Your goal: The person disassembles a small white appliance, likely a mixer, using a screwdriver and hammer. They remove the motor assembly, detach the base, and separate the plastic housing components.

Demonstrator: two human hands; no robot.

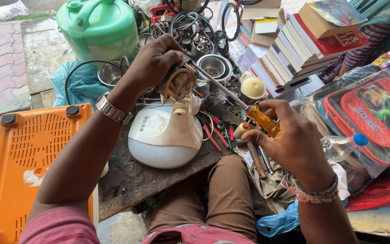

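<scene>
My left hand (pixel 152 61) clamps the motor (pixel 177 86), right hand (pixel 290 140) grips the screwdriver (pixel 231 97); a slipping tip risks gouging windings.

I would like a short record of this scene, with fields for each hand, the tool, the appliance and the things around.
left hand: left hand grips a small motor above the white base
right hand: right hand holds the screwdriver
tool: screwdriver, amber handle, shaft reaching to the motor
appliance: white base lies on the wooden bench
around: green jug, steel bowls, books, orange panel, red pliers
</scene>
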